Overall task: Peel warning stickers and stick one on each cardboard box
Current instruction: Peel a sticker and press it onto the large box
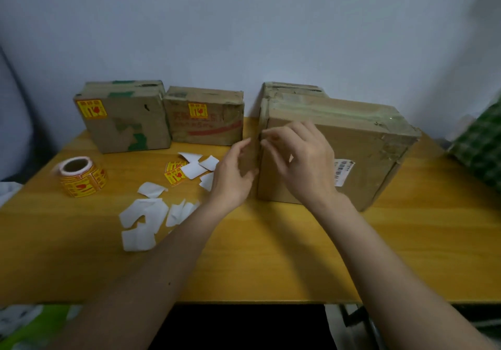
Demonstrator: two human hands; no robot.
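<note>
Working at the big box's (pixel 352 157) front-left edge, both hands (pixel 303 159) blurred there, grip unclear. Thin, floppy, tacky stickers on the roll (pixel 81 177), left of that box; best pinched by corners.

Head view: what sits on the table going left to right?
Yellow-and-red sticker roll → tall cardboard box with a yellow warning sticker and green tape → shorter cardboard box with red print and a yellow sticker → left hand → right hand → large cardboard box with a white barcode label.
</note>
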